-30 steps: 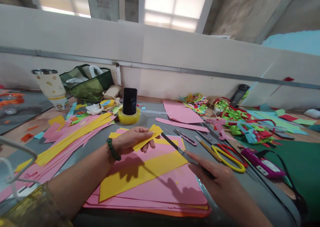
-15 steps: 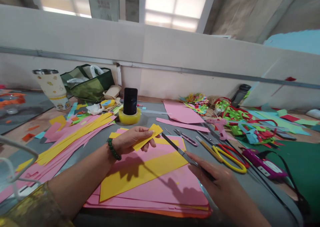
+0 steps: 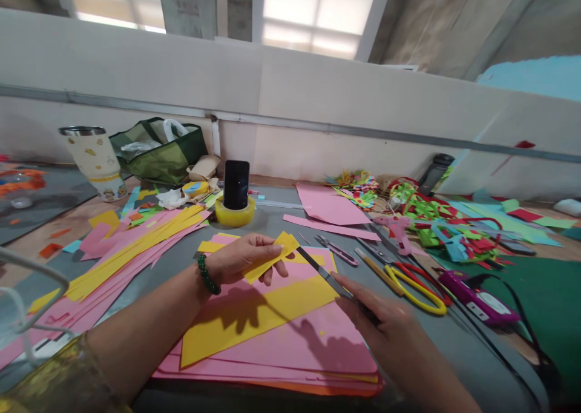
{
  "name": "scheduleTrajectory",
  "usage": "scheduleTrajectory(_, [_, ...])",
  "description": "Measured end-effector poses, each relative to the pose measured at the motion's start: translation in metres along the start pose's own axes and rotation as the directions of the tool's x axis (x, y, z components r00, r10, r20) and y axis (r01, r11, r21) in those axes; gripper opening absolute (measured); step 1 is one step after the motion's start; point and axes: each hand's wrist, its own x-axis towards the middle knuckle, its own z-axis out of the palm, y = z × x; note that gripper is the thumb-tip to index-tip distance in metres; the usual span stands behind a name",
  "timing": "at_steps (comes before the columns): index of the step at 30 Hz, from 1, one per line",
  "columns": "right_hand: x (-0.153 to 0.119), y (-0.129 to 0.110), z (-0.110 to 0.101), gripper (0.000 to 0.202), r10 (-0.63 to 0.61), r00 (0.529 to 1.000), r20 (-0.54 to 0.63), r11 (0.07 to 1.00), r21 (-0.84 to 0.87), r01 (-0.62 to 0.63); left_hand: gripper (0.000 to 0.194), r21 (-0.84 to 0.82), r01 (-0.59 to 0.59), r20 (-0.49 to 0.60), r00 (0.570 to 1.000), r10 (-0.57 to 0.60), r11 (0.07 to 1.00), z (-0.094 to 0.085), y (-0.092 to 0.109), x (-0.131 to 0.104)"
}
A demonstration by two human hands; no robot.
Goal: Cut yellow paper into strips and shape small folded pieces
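Note:
My left hand (image 3: 247, 258), with a green bead bracelet at the wrist, pinches a small folded piece of yellow paper (image 3: 272, 257) between thumb and fingers. In my right hand (image 3: 381, 319) is a slim craft knife (image 3: 330, 280) with a long dark blade. Its tip is at the right end of the yellow paper; I cannot tell whether it touches. Below both hands lies a wide yellow paper sheet (image 3: 218, 334) on a stack of pink sheets (image 3: 281, 355). Shadows of the hands fall across these sheets.
A phone (image 3: 236, 185) stands in a yellow tape roll (image 3: 235, 214). To the right lie pink snips (image 3: 338, 251), yellow-handled scissors (image 3: 422, 295), a pink glue gun (image 3: 397, 231) and a purple device (image 3: 479, 301). Paper strips (image 3: 149, 249) and a tumbler (image 3: 93, 161) are on the left.
My left hand and the yellow paper have shifted slightly right and down. The knife has moved slightly with them and stays at the paper's end. Both holds are kept.

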Motion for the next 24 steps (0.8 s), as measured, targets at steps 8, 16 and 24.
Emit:
scheduleTrajectory(8, [0.007, -0.01, 0.019, 0.034, -0.037, 0.998, -0.047, 0.998, -0.061, 0.035, 0.035, 0.066, 0.025, 0.083, 0.996, -0.031, 0.997, 0.003, -0.004, 0.001])
scheduleTrajectory(16, [0.009, -0.008, 0.022, 0.034, -0.044, 0.997, -0.062, 0.999, -0.035, 0.041, 0.032, 0.061, 0.024, 0.106, 0.994, -0.031, 0.998, 0.0, -0.009, 0.004])
scheduleTrajectory(24, [0.0, -0.003, 0.015, 0.035, -0.019, 0.999, -0.033, 1.0, -0.013, 0.018, 0.032, 0.058, 0.024, 0.131, 0.991, -0.031, 0.998, -0.001, -0.01, 0.003])
